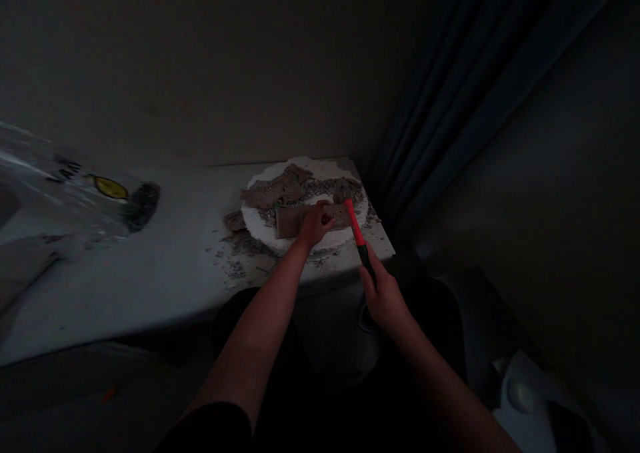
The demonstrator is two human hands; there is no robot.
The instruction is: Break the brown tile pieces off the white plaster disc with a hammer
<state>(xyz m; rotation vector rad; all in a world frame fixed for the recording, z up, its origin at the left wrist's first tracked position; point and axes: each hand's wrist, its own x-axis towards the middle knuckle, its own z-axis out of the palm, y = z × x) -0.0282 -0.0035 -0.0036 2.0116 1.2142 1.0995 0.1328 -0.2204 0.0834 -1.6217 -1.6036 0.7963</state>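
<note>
My left hand [316,225] is closed on a flat brownish slab [289,218] that lies on a round white foam disc [327,241] at the far right end of a white table. My right hand [384,298] grips the dark handle of a red hammer [356,225]. The hammer's head rests on or just above the slab, close to my left fingers. More broken brown pieces [273,190] and grey crumbs lie on the disc.
Grey rubble and dust [239,248] are scattered on the white table [150,273] beside the disc. A clear plastic bag with a yellow label [111,187] lies at the left. Dark curtains [450,106] hang at the right. The room is dim.
</note>
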